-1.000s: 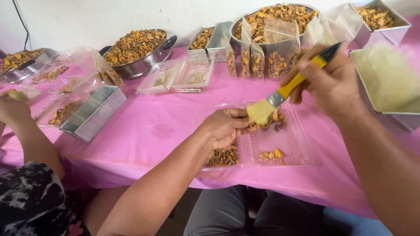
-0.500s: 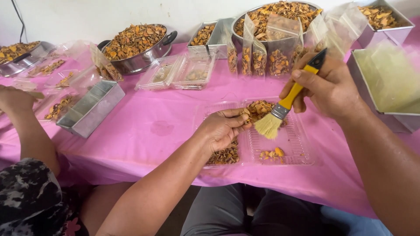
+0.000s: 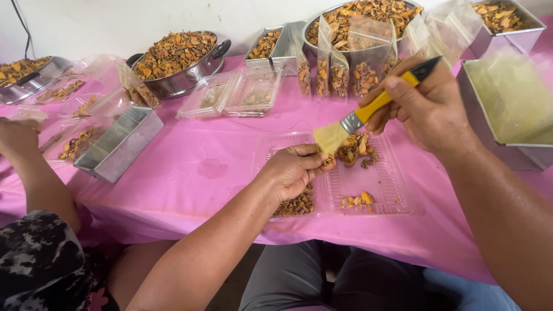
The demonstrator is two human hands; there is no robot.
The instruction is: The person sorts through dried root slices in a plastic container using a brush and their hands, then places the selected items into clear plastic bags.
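My right hand [image 3: 429, 106] grips a yellow-handled paint brush [image 3: 368, 112], its pale bristles hovering just above my left hand's fingertips. My left hand [image 3: 295, 170] rests in an open clear plastic clamshell tray [image 3: 386, 184] on the pink tablecloth, fingers curled on small orange-brown dried pieces. Three heaps of those pieces lie in the tray: one [image 3: 357, 150] by the bristles, one [image 3: 358, 201] near the front, one [image 3: 296, 204] under my left wrist.
A steel pan of pale liquid [image 3: 507, 103] stands at the right. Filled clear bags [image 3: 351, 72], a big bowl [image 3: 368, 11] and a pot [image 3: 175, 55] of dried pieces line the back. Another person's arm [image 3: 29, 167] works at the left beside a steel tin [image 3: 118, 144].
My right hand has swung the brush from over the tray's middle up and left, so the bristles now sit by my left fingertips. My left hand stayed in the tray.
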